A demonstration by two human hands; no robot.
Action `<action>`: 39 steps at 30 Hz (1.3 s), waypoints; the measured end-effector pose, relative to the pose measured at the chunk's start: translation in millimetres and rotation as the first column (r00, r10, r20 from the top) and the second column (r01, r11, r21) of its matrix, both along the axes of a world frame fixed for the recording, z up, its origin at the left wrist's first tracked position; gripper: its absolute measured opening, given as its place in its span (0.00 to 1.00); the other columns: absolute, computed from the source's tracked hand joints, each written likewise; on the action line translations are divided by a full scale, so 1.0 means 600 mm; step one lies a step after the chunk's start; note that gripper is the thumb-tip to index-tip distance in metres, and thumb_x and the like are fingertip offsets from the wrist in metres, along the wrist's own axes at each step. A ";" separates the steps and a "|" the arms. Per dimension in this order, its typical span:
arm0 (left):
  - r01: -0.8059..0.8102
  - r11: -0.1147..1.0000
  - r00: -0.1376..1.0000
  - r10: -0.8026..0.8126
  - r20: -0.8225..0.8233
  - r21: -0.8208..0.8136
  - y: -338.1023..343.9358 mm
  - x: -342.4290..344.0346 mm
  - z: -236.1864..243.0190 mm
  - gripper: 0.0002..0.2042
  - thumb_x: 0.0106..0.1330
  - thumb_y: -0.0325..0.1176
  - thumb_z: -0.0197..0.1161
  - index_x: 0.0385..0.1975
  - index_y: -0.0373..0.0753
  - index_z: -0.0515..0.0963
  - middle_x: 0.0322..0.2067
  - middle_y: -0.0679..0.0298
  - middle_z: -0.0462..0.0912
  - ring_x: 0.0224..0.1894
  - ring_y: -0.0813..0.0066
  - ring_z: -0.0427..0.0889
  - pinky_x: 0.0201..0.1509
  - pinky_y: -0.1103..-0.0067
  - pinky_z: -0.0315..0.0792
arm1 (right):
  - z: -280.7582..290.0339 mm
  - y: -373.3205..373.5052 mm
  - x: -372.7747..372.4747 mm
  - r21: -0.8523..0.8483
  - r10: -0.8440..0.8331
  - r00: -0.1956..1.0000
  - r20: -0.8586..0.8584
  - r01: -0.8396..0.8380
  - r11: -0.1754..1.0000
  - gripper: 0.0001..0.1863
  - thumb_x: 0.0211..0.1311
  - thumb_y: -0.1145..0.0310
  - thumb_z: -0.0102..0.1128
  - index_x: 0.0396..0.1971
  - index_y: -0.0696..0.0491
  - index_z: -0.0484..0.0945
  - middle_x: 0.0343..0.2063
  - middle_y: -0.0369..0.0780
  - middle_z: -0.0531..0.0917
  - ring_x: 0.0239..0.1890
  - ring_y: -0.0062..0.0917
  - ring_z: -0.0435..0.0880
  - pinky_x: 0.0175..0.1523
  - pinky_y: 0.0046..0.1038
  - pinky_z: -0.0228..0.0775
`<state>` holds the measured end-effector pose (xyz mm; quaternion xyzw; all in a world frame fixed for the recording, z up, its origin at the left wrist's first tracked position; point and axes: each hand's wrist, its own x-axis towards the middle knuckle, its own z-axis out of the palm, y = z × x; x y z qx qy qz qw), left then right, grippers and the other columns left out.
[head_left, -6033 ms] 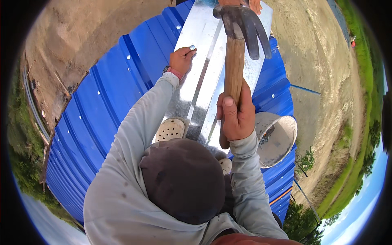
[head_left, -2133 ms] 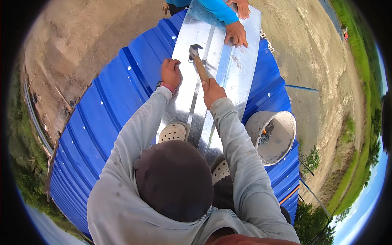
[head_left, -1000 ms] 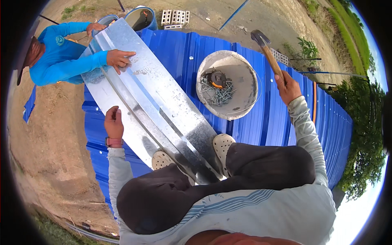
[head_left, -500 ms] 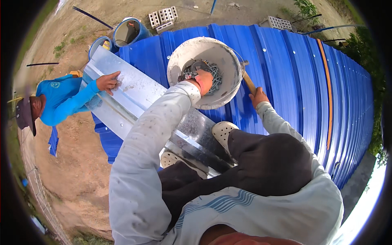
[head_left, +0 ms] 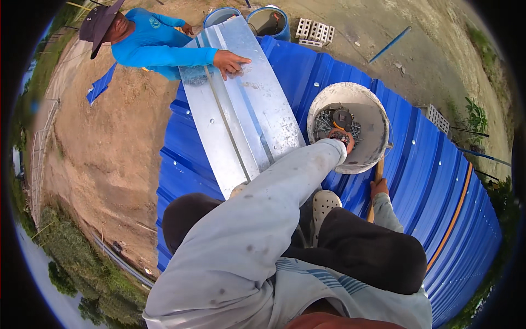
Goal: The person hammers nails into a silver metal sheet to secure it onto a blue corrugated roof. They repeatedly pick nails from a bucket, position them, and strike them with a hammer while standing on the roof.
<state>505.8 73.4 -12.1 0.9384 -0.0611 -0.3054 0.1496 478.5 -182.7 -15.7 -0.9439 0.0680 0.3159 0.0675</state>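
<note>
My left hand [head_left: 342,137] reaches down inside a pale, dirty bucket [head_left: 377,109] that stands on the blue metal roofing. Loose screws [head_left: 324,122] lie at the bottom around it. Just beyond the hand is a dark round tape measure [head_left: 343,117]. The fingers are hidden, so I cannot tell what they touch. Beside the bucket's right side, my right hand [head_left: 379,187] is closed around the wooden handle of a hammer [head_left: 378,171]. The bucket partly covers the hammer head.
A co-worker's hand [head_left: 230,63] rests on a long, bent silver metal sheet [head_left: 249,104] left of the bucket. Blue ribbed roofing [head_left: 422,181] slopes away beneath my clogs [head_left: 326,211]. Beyond its edge are blue barrels [head_left: 268,23] and concrete blocks [head_left: 316,32] on the ground.
My view has turned, so the bucket and sheet appear further right. My left hand stays in the bucket, and the tape measure shows more clearly. My right hand still grips the hammer, lower on the picture.
</note>
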 end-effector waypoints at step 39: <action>-0.247 0.878 0.942 0.119 -0.314 -0.409 0.319 -0.099 0.333 0.11 0.54 0.33 0.60 0.33 0.35 0.73 0.21 0.60 0.79 0.24 0.74 0.80 0.28 0.78 0.71 | 0.002 -0.010 0.015 0.064 0.010 0.998 0.059 -0.014 0.998 0.25 0.50 0.60 0.61 0.42 0.61 0.67 0.33 0.54 0.79 0.37 0.45 0.80 0.43 0.38 0.71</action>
